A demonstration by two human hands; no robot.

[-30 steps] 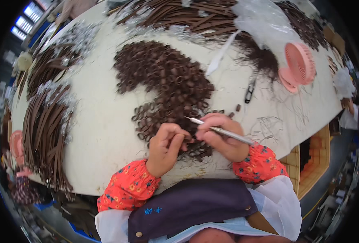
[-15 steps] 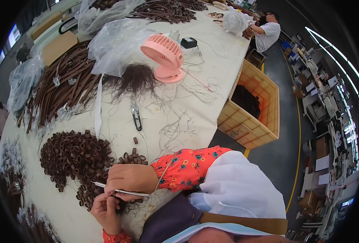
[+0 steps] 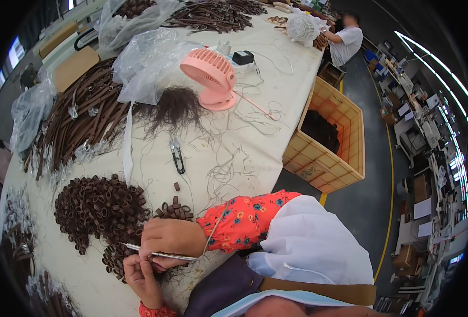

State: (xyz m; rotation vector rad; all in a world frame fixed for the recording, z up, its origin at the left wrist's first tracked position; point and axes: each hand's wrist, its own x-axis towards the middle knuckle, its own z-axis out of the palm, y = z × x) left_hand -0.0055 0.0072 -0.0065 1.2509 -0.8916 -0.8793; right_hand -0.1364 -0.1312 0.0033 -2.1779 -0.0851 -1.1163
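Note:
My right hand point(image 3: 173, 236) is closed around a slim silver pen-shaped tool point(image 3: 178, 257), with a thin cord running from its end up over my red flowered sleeve. Just below, my left hand point(image 3: 141, 277) has thumb and fingers pinched together close to the tool. What it pinches is hidden between the hands. A large heap of small brown strap loops point(image 3: 99, 206) lies left of and behind my hands. Beyond my right wrist sits a smaller cluster of loops point(image 3: 174, 210), with one single loop point(image 3: 177, 186) apart from it.
Thread snips point(image 3: 177, 157) lie beyond the loops. Farther off are a pink fan point(image 3: 212, 79), dark thread scraps point(image 3: 175, 108), brown straps point(image 3: 78, 111) and plastic bags point(image 3: 149, 63). A yellow crate point(image 3: 323, 153) stands right of the table; a person point(image 3: 345, 42) works at the far end.
Both hands have shifted slightly right together, and the tool's left end has moved a little right and down. The grip looks the same.

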